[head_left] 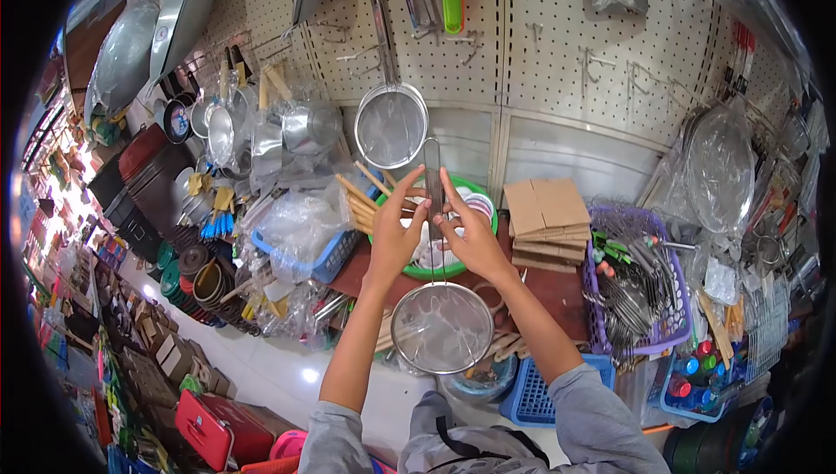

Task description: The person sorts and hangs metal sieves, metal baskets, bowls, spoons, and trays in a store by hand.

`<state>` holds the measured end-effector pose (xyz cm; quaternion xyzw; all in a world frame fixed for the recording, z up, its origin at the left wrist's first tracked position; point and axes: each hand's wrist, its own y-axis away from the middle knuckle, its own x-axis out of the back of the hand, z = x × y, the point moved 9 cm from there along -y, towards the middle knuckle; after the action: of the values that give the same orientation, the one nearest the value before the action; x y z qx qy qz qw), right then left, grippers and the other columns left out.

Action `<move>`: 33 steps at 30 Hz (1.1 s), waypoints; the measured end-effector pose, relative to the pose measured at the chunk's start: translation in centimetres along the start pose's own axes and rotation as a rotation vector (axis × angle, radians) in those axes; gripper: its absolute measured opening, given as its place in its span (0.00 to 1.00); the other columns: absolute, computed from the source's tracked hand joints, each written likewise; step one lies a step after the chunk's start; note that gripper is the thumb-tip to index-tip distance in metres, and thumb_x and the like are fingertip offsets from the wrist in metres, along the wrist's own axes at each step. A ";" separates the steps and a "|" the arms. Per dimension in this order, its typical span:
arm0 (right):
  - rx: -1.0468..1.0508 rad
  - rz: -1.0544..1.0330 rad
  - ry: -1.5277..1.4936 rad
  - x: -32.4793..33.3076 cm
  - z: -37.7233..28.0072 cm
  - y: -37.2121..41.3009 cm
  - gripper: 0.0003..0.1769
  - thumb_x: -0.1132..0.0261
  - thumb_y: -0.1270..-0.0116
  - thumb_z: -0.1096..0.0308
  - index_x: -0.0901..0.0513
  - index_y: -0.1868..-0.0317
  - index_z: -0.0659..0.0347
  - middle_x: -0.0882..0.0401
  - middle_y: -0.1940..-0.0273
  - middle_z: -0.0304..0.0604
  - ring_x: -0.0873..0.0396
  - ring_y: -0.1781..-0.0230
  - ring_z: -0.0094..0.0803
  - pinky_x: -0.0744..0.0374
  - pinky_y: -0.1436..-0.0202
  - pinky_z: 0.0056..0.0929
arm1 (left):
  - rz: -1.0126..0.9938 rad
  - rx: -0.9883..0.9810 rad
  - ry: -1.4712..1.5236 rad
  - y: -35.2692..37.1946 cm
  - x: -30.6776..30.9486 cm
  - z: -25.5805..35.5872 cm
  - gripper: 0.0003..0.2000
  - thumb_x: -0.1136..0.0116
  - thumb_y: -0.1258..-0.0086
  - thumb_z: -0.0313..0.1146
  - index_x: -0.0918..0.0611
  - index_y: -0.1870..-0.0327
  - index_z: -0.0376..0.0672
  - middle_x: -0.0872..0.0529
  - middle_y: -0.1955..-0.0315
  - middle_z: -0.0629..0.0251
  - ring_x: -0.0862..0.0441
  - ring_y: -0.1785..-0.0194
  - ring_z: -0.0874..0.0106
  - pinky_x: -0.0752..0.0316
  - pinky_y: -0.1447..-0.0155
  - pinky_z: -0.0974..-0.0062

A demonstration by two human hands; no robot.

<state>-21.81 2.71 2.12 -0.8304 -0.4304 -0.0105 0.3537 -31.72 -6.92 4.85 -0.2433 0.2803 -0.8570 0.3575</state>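
I hold a round wire-mesh strainer [441, 328] by its long metal handle, the mesh bowl hanging toward me. My left hand [394, 234] and my right hand [470, 234] both pinch the handle near its far end, fingers touching it from either side. A second mesh strainer [391, 125] hangs on the pegboard wall [540, 47] just beyond my hands. Under my hands sits a green bowl [484, 204] of small goods, with wooden sticks [359, 195] to its left.
A stack of cardboard pieces [545, 221] lies to the right, then a purple basket [670, 321] of metal utensils. Blue baskets [533, 397], plastic-wrapped pots [300, 134] and hanging woks [157, 30] crowd the shelf. A red case [213, 426] stands on the white floor below left.
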 end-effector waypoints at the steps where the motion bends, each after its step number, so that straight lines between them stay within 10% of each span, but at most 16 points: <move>1: 0.011 -0.011 -0.004 0.0 0.0 -1.1 0.46 0.37 0.23 0.71 0.49 0.13 0.38 0.14 0.55 0.56 0.12 0.68 0.42 0.16 0.61 0.41 | 0.006 -0.006 0.010 -1.0 0.3 -0.1 0.27 0.38 0.25 0.21 0.25 0.25 0.46 0.11 0.53 0.58 0.11 0.58 0.73 0.16 0.54 0.74; 8: 0.063 0.004 0.084 -0.4 -1.9 -10.5 0.45 0.40 0.23 0.71 0.53 0.13 0.39 0.12 0.58 0.61 0.13 0.63 0.61 0.18 0.53 0.48 | 0.049 -0.118 -0.043 -9.1 4.1 0.3 0.27 0.38 0.27 0.16 0.23 0.26 0.40 0.11 0.59 0.63 0.12 0.59 0.77 0.14 0.52 0.76; 22: 0.243 0.126 0.252 -1.9 -5.5 -30.1 0.42 0.41 0.21 0.70 0.50 0.13 0.40 0.16 0.73 0.51 0.16 0.73 0.48 0.19 0.59 0.44 | 0.144 -0.346 -0.028 -27.1 12.1 -1.2 0.25 0.35 0.28 0.20 0.21 0.29 0.43 0.09 0.59 0.58 0.09 0.64 0.70 0.15 0.59 0.72; 33: 0.344 0.211 0.475 -1.8 -6.3 -36.8 0.43 0.40 0.22 0.70 0.50 0.13 0.40 0.18 0.73 0.60 0.17 0.68 0.64 0.23 0.59 0.55 | 0.138 -0.425 0.052 -33.7 14.0 -2.3 0.26 0.36 0.28 0.18 0.22 0.29 0.40 0.10 0.59 0.58 0.11 0.62 0.74 0.15 0.56 0.75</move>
<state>-47.69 11.63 27.53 -0.7727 -0.2423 -0.0945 0.5791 -57.99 3.05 28.27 -0.2712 0.4798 -0.7580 0.3488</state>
